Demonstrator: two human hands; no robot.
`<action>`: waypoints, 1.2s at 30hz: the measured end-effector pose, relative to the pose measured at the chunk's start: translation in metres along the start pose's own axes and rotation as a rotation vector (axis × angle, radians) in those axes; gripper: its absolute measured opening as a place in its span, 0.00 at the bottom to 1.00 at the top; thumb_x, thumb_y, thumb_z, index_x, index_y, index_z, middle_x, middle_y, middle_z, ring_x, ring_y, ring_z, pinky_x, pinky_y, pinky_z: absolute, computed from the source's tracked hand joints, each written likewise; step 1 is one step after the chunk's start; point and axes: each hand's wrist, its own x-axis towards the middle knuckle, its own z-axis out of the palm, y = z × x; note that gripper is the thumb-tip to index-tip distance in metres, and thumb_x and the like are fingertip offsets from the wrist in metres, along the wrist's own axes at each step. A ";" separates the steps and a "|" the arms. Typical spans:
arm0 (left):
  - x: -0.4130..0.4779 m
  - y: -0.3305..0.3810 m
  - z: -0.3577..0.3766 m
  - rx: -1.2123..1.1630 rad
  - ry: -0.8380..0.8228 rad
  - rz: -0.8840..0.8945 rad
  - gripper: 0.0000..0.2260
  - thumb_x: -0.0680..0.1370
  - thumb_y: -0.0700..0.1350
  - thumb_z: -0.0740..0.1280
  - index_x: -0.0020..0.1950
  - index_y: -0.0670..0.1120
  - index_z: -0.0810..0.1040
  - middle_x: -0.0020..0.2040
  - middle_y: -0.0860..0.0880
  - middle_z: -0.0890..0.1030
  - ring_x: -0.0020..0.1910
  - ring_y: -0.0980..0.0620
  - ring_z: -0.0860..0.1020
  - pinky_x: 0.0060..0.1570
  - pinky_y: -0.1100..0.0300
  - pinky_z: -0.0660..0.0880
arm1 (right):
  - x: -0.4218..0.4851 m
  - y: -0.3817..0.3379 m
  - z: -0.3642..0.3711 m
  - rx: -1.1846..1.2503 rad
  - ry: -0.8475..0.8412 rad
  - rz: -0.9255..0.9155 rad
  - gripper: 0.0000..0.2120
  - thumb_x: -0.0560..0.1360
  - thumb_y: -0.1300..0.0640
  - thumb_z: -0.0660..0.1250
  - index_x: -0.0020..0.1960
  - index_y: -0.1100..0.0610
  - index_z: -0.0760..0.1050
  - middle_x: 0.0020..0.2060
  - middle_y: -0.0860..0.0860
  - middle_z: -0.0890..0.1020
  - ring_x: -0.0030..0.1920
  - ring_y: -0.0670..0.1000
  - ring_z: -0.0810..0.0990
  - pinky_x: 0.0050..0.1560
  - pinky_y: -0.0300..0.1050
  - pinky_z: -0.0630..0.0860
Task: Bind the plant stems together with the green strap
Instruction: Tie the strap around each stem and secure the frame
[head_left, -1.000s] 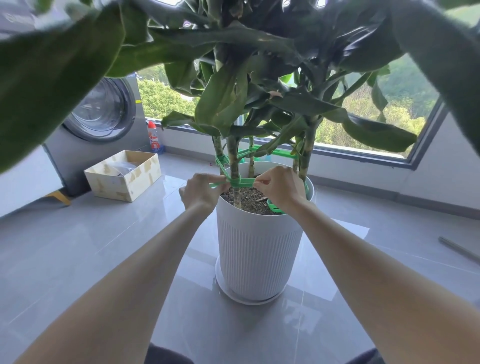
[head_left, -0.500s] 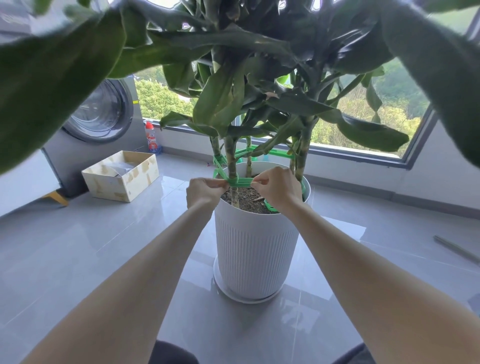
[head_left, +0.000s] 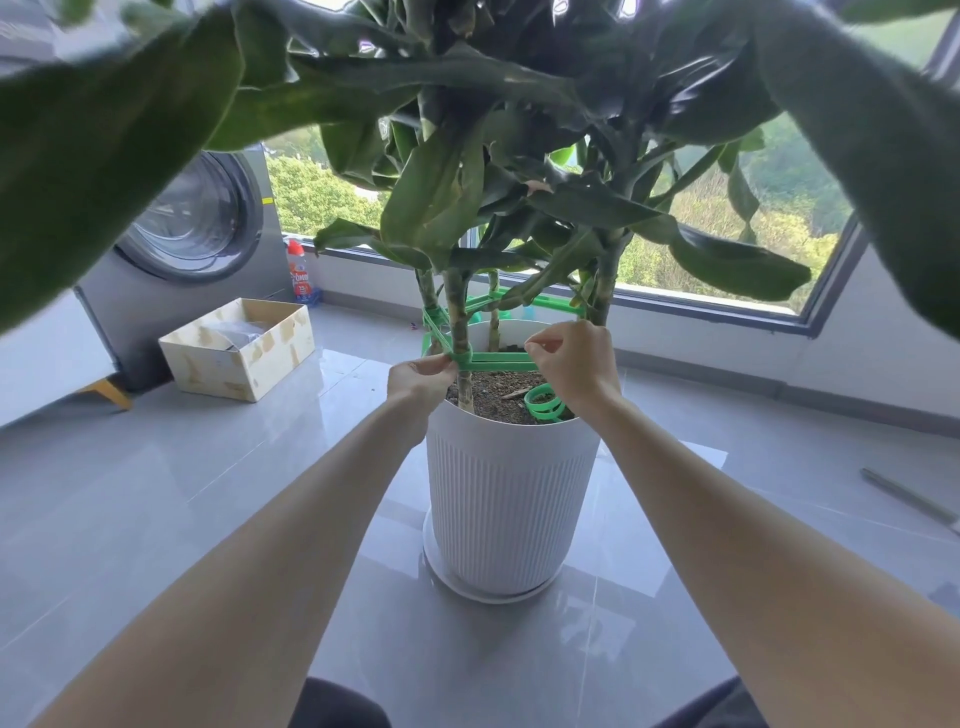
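Note:
A leafy plant with several upright stems (head_left: 459, 322) grows from soil in a ribbed white pot (head_left: 511, 499). A green strap (head_left: 498, 360) loops around the stems above the rim and wraps the near stem. My left hand (head_left: 422, 378) pinches the strap right beside that near stem. My right hand (head_left: 571, 364) pinches the strap further right, holding a taut stretch between both hands. The strap's loose end lies coiled (head_left: 545, 402) on the soil below my right hand. Higher strap runs link the rear stems.
Big leaves hang overhead and crowd the top of the view. A cardboard box (head_left: 241, 349) sits on the grey tiled floor at left, beside a washing machine (head_left: 192, 234) and a red bottle (head_left: 300, 275). A window (head_left: 727, 249) runs behind the pot. A metal rod (head_left: 909, 501) lies at right.
Both hands have risen slightly and drawn apart along the strap, my right hand shifting right. The stretch between them is longer and the coiled end on the soil shows more.

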 end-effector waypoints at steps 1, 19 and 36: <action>-0.001 0.001 0.000 0.006 -0.029 0.002 0.15 0.76 0.41 0.68 0.63 0.42 0.78 0.64 0.46 0.77 0.66 0.51 0.71 0.66 0.60 0.64 | 0.001 0.001 0.000 0.000 -0.001 -0.008 0.07 0.74 0.60 0.69 0.51 0.60 0.84 0.44 0.54 0.86 0.43 0.50 0.82 0.49 0.45 0.80; 0.016 -0.008 -0.006 0.082 -0.302 0.025 0.15 0.78 0.44 0.66 0.65 0.47 0.76 0.63 0.50 0.78 0.61 0.52 0.73 0.56 0.57 0.65 | 0.010 0.008 0.006 0.017 -0.002 -0.031 0.07 0.74 0.60 0.69 0.50 0.60 0.84 0.43 0.54 0.86 0.41 0.50 0.82 0.49 0.44 0.80; 0.029 -0.006 -0.015 0.195 -0.373 0.081 0.07 0.77 0.46 0.67 0.54 0.52 0.79 0.52 0.51 0.80 0.55 0.53 0.75 0.53 0.58 0.67 | 0.043 -0.005 0.008 -0.024 -0.435 -0.155 0.10 0.74 0.55 0.71 0.54 0.55 0.82 0.51 0.52 0.82 0.42 0.45 0.77 0.33 0.31 0.68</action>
